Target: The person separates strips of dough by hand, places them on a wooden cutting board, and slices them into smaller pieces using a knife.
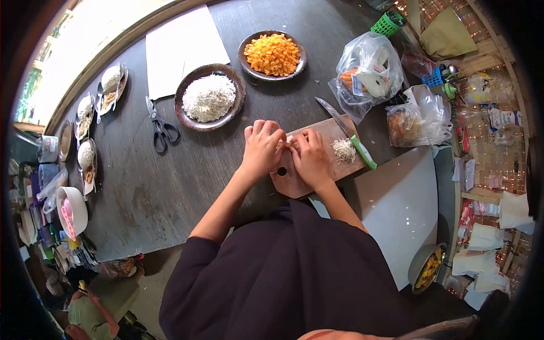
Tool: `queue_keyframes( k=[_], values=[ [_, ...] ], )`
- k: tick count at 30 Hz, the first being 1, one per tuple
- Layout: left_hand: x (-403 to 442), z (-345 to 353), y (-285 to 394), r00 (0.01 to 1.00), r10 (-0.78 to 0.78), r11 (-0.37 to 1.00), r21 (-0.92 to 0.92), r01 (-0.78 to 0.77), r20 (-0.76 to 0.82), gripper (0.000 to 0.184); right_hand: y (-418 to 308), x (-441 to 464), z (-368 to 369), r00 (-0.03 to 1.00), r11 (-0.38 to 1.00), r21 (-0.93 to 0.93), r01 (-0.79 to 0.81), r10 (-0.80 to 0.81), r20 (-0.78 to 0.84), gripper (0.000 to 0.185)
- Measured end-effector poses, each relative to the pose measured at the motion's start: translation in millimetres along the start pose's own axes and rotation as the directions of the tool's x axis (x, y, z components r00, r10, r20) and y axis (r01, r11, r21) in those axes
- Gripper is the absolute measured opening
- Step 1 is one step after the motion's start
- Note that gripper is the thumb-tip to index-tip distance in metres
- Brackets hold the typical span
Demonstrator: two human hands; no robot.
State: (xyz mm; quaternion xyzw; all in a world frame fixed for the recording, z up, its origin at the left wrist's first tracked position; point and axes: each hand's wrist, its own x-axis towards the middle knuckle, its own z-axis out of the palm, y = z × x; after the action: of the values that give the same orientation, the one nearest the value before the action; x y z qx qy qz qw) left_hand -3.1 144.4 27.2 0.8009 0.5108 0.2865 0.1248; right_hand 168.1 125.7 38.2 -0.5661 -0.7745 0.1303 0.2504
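Fingers of the left hand and right hand pinch a mostly hidden pale piece over the cutting board, green-handled knife lying aside, likely to free both

A small pale piece, mostly hidden, is pinched between the left hand and right hand over a brown wooden cutting board with a round hole near one end. The board lies slanted on the desk. Toward its right end rest a loose heap of thin whitish shreds and, just beside it, a green-and-white-handled steel knife, tip past the far edge.
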Motion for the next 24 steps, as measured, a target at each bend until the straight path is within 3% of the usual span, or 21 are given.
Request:
queue_keyframes(
  k=[4,6,9,13,15,16,19,24],
  values=[
    [5,-1,0,1.0,0.009,1.0,0.015,-0.009,0.006,0.02,4,0,3,1.0,1.0,0.017,-0.022,0.022,-0.001,0.016],
    [6,0,0,0.999,0.031,1.0,0.001,-0.031,0.026,0.018,4,-1,3,0.998,0.991,0.122,-0.053,0.049,0.039,0.017],
    [3,-1,-2,0.992,0.128,0.992,0.003,-0.128,0.002,0.014,1,-4,0,0.99,0.989,0.114,-0.095,0.082,0.113,0.017],
    [-6,-11,0,0.991,0.124,0.992,-0.016,-0.123,0.043,0.014,-2,-8,-3,0.994,0.99,0.113,-0.083,0.074,0.08,0.017],
    [-10,-20,6,0.996,0.085,0.981,-0.171,-0.089,-0.03,0.014,-8,-12,-13,0.996,0.941,0.331,-0.071,0.047,0.079,0.015],
    [-13,-25,11,0.996,0.085,0.982,-0.168,-0.089,-0.032,0.014,-12,-14,-20,0.996,0.941,0.333,-0.068,0.044,0.078,0.015],
    [-24,-40,32,0.989,-0.146,0.701,-0.707,0.092,-0.016,0.015,-31,-20,-49,1.0,0.827,0.562,0.003,0.012,-0.024,0.012],
    [-45,-47,50,0.986,-0.16,0.571,-0.819,0.056,-0.044,0.013,-45,-35,-80,1.0,0.745,0.667,0.011,0.007,-0.025,0.013]
  ],
)
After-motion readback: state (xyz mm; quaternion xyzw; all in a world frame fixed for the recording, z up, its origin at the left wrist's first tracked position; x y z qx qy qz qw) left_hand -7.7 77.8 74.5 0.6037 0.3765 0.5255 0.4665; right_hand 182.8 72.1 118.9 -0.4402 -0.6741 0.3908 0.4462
